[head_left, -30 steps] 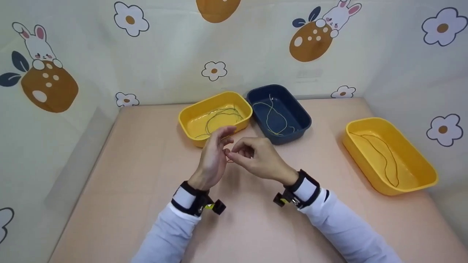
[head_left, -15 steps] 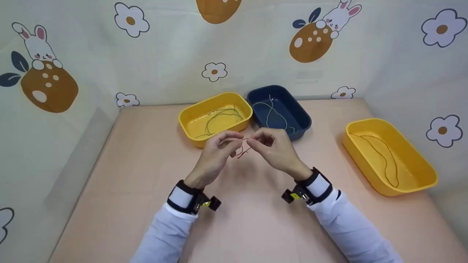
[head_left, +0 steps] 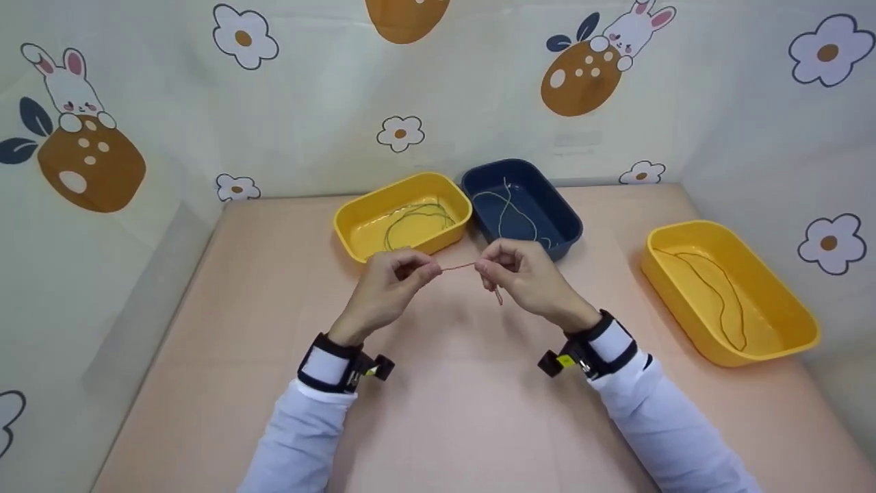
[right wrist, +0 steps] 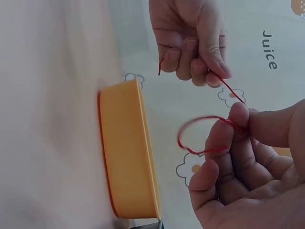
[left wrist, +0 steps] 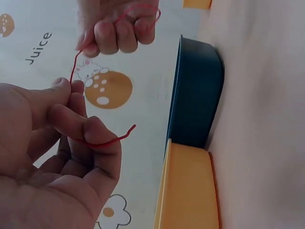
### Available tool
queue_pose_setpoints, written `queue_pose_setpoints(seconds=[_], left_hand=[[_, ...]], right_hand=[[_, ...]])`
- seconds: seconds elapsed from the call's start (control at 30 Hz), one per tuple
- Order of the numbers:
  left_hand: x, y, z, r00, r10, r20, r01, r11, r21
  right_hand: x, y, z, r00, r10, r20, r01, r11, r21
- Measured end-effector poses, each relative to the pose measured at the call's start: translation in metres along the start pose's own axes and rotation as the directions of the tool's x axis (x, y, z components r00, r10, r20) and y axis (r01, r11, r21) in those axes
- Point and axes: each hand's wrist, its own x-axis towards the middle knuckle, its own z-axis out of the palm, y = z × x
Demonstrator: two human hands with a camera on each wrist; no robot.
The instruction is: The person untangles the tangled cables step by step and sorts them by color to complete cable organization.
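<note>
A thin red string (head_left: 457, 267) runs taut between my two hands, above the table and in front of the tubs. My left hand (head_left: 387, 291) pinches it between thumb and forefinger; in the left wrist view a short tail of the string (left wrist: 126, 136) sticks out past the curled fingers. My right hand (head_left: 530, 281) pinches the other part between thumb and fingertip. From that pinch a loop of the string (right wrist: 180, 136) hangs beside the right fingers, seen in the right wrist view. Whether the string has a knot cannot be made out.
Behind my hands stand a yellow tub (head_left: 349, 236) with greenish strings and a dark blue tub (head_left: 568, 226) with yellow-green string. Another yellow tub (head_left: 787, 346), holding a thin string loop, stands at the right. A patterned cloth (head_left: 308, 103) walls the table's back.
My hands were close together around the string a second ago. They have since drawn apart, left hand leftward and right hand rightward, and the string between them has straightened.
</note>
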Motion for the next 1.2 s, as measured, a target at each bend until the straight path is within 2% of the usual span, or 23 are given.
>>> queue_pose_setpoints(seconds=[0.1,0.23,0.43,0.47,0.6,0.7,0.83,0.97,1.2], left_hand=[[-0.002,0.004,-0.011,0.998,0.039,-0.045,-0.036,0.997,0.063],[-0.002,0.004,-0.023,0.993,0.062,-0.1,-0.048,0.991,0.128],[-0.002,0.005,-0.033,0.982,0.099,-0.161,-0.071,0.982,0.173],[-0.003,0.006,-0.033,0.982,0.102,-0.162,-0.073,0.981,0.177],[0.001,-0.013,-0.038,0.988,0.09,-0.126,-0.068,0.983,0.169],[0.004,-0.029,-0.043,0.994,0.065,-0.084,-0.05,0.985,0.167],[0.003,-0.032,-0.046,0.998,0.047,-0.047,-0.038,0.983,0.18],[0.002,-0.033,-0.051,0.998,0.054,-0.042,-0.045,0.98,0.193],[0.001,-0.032,-0.054,0.998,0.057,-0.037,-0.049,0.978,0.203]], right_hand=[[0.001,0.011,-0.007,0.999,0.031,0.025,-0.031,0.999,-0.024],[-0.001,0.016,-0.019,0.997,0.063,0.042,-0.061,0.997,-0.04],[-0.007,0.013,-0.039,0.992,0.041,0.12,-0.033,0.997,-0.069],[-0.009,0.013,-0.041,0.99,0.036,0.14,-0.024,0.996,-0.087],[-0.014,0.012,-0.051,0.97,0.0,0.241,0.039,0.987,-0.158],[-0.019,0.011,-0.057,0.958,-0.007,0.287,0.064,0.98,-0.189],[-0.025,0.01,-0.065,0.965,0.048,0.257,0.007,0.978,-0.21],[-0.03,0.009,-0.073,0.975,0.081,0.209,-0.033,0.974,-0.226],[-0.038,-0.008,-0.077,0.99,0.01,0.14,0.017,0.981,-0.194]])
